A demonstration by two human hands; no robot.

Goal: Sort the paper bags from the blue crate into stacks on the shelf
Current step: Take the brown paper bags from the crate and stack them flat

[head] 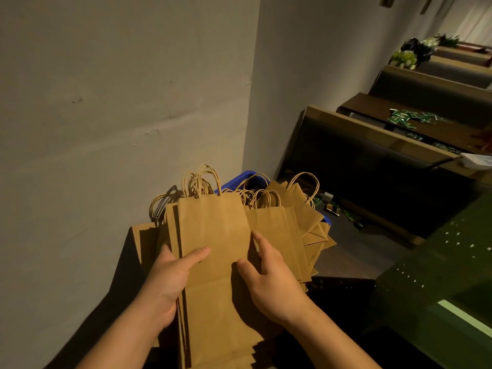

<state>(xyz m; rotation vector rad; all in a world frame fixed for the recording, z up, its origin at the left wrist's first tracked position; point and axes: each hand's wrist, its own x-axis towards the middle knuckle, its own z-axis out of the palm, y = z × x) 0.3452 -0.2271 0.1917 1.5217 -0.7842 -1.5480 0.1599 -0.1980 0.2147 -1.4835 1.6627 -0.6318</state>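
A bundle of flat brown paper bags (215, 235) with twisted handles stands in front of me. My left hand (170, 280) grips its left edge, thumb across the front bag. My right hand (269, 278) holds the right edge, fingers curled behind it and thumb on the front. More brown bags (295, 225) lie loosely in the blue crate (241, 178), which shows only as a rim behind the bundle and a corner at the right. Another bag (142, 241) leans at the left by the wall.
A plain wall (119, 115) rises close on the left and behind the crate. Dark benches (372, 161) and a table with green packets (407, 118) run off to the right. A green perforated surface (439, 262) lies at the lower right.
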